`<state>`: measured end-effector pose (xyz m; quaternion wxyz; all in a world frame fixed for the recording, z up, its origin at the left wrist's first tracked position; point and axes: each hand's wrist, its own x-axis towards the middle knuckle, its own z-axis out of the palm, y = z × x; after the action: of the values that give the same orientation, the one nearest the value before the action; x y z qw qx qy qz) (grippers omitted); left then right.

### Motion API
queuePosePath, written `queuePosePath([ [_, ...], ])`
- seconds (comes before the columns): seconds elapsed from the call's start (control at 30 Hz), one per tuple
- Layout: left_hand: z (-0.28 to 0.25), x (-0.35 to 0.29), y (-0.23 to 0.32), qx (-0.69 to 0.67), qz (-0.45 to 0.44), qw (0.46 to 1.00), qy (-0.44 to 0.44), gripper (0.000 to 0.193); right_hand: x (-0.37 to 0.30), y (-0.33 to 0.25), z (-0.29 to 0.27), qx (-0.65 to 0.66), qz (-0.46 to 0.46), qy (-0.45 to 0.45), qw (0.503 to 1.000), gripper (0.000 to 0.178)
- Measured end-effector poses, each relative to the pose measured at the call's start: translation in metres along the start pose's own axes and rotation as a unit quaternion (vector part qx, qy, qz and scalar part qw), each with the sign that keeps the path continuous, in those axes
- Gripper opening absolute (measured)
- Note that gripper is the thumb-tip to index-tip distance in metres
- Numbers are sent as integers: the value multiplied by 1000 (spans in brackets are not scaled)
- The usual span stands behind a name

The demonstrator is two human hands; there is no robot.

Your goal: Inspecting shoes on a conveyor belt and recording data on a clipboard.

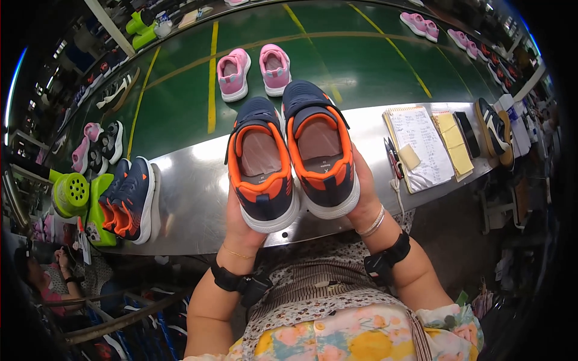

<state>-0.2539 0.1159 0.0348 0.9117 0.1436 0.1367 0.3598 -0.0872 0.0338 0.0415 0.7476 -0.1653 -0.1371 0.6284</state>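
Note:
Two navy sneakers with orange linings and white soles are held side by side above the metal table edge, heels toward me. My left hand [239, 218] is closed round the outer side of the left sneaker [265, 204], its fingers mostly hidden beneath. Round the right sneaker [328, 191] my right hand [363, 189] is closed in the same way. Pale paper-like stuffing or insole shows inside both shoes. Just beyond their toes, a pair of pink shoes [275, 75] stands on the green belt.
Another navy pair [133, 195] leans by a lime-green device [72, 194] at left. A written notebook [419, 141], scissors [394, 162], a yellow pad [453, 144] and a striped dark shoe [492, 127] lie at right. The green belt [337, 54] carries more pink shoes. A co-worker [51, 277] sits lower left.

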Motion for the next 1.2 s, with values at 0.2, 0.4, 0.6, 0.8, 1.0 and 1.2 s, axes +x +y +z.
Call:
queuePosePath([
  [0.2,-14,0,1,12,-11,1000,-6,48,-4,2,1,25,-9,-3,1000,48],
  [0.4,-58,-22,38,562,76,816,115,51,-2,-33,-17,-19,29,-6,999,45],
  [0.6,52,-19,64,706,480,476,-212,81,6,-70,56,-166,211,-78,960,47],
  [0.8,67,-40,81,748,456,411,-253,74,18,-59,67,-257,208,-91,939,52],
  [1.0,43,-66,87,794,422,418,-127,106,-15,-56,78,-399,61,-118,907,46],
  [1.2,49,-73,82,800,420,413,-110,97,-12,-49,76,-393,33,-129,910,47],
])
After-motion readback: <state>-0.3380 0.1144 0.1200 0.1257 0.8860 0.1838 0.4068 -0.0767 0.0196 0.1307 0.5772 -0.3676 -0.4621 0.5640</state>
